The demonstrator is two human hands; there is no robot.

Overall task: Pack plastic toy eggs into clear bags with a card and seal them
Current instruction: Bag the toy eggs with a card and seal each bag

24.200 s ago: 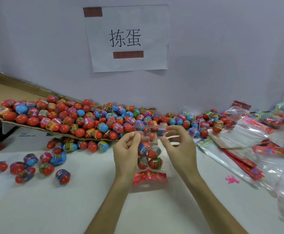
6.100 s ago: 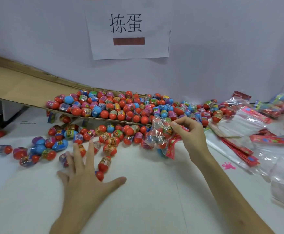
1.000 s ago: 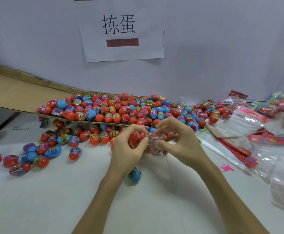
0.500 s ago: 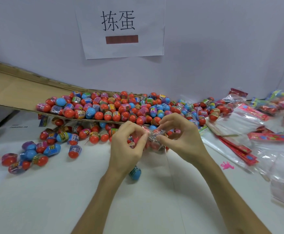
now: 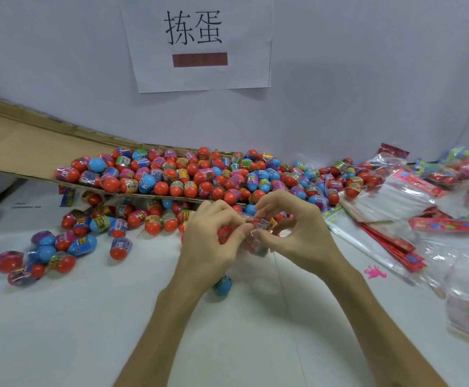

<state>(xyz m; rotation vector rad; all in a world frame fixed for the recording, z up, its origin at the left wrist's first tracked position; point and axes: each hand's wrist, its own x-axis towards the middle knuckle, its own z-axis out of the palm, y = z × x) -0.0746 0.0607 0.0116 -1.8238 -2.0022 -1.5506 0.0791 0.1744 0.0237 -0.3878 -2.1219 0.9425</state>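
Note:
Both hands meet at the centre of the white table over a clear bag (image 5: 257, 224) with toy eggs inside. My left hand (image 5: 213, 241) pinches the bag's top edge between thumb and fingers. My right hand (image 5: 294, 233) pinches the same edge from the right side. Most of the bag is hidden behind my fingers. A single blue egg (image 5: 222, 284) lies on the table under my left wrist. A big heap of red, blue and purple eggs (image 5: 188, 174) sits on a sloped cardboard sheet (image 5: 26, 146) behind the hands.
Loose eggs (image 5: 60, 247) lie scattered at the left. A stack of empty clear bags with red cards (image 5: 389, 219) lies at the right, filled bags (image 5: 448, 169) behind it. A small pink toy (image 5: 375, 272) lies right of my right forearm. A paper sign (image 5: 199, 43) hangs on the wall.
Over the last second both hands stayed together on the bag's top edge, fingers shifting slightly along it. Six seconds ago my left hand lay flat among loose eggs while only the right held the bag.

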